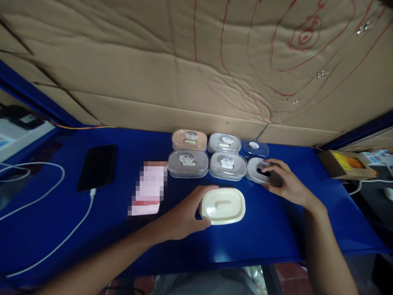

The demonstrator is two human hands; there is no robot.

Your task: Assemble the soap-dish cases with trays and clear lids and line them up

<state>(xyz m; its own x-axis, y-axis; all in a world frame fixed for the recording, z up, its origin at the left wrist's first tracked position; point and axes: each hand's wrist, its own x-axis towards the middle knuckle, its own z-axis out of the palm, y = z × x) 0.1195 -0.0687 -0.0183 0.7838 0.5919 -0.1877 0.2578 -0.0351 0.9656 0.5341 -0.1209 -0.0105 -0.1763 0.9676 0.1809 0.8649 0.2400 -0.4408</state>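
My left hand wraps thumb and fingers round the left end of a cream oval box, which lies on the blue table with a raised bar on top. At the right, my right hand has its thumb and fingers closed round the right end of a grey oval piece with a dark opening in its middle. Just behind it is a clear lid with a round sticker. Two grey boxes under clear lids, a left one and a right one, stand behind the cream box.
In the back row are an orange lidded box and a pale grey one. A pixelated pink item lies left of centre. Farther left, a black phone is plugged into a white cable. A cardboard wall rises behind.
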